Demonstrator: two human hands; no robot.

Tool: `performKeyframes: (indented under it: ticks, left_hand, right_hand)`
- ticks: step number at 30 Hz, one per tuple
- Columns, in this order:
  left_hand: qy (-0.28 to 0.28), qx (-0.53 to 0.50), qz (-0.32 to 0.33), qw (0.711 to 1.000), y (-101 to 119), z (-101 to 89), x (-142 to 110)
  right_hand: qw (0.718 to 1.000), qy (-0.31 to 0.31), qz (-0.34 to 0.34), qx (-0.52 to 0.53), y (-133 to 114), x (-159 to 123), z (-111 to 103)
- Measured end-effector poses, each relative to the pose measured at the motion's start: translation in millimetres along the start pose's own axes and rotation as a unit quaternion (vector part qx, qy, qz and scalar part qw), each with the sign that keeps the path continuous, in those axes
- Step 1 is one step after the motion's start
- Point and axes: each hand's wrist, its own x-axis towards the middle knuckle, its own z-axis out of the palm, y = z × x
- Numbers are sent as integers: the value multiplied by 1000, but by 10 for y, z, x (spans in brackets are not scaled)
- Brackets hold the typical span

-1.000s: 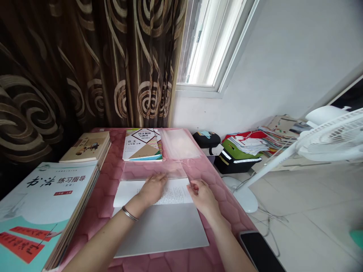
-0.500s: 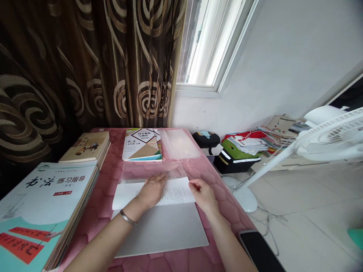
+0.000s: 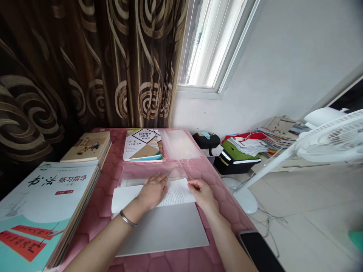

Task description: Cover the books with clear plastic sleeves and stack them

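A grey sheet-like book cover [image 3: 163,230] lies on the pink quilted table cloth, with a white printed page [image 3: 181,194] folded across its upper part. My left hand [image 3: 153,190] rests on the page, fingers stretched out flat. At the page's upper right corner, my right hand [image 3: 202,192] pinches the edge between thumb and fingers. A clear plastic book cover [image 3: 141,172] extends beyond the page's far edge; how far it runs under the page is hidden.
On the left are stacked books [image 3: 65,185]. Workbooks [image 3: 143,145] and clear plastic sheets [image 3: 181,143] lie at the back. A phone [image 3: 261,251] sits near the right edge. Beyond the table stand a white fan [image 3: 272,162] and a black-and-green box [image 3: 238,155].
The page's left part has shifted slightly, showing more of what lies at its far edge. Both hands stay almost in place, the right one moving very slightly left.
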Motion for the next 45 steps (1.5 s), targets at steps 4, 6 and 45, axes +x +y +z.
performKeyframes:
  ticks: [4, 6, 45]
  left_hand:
    - [-4, 8, 2, 1000, 9, -13, -27]
    - [-3, 7, 3, 1000, 10, -13, -36]
    - [37, 25, -24, 999, -184, -25, -318]
  right_hand:
    - [1000, -4, 1, -2, 14, 5, 6]
    - [1000, -8, -3, 0, 20, 5, 7]
    - [861, -87, -373, -335, -331, -362, 524]
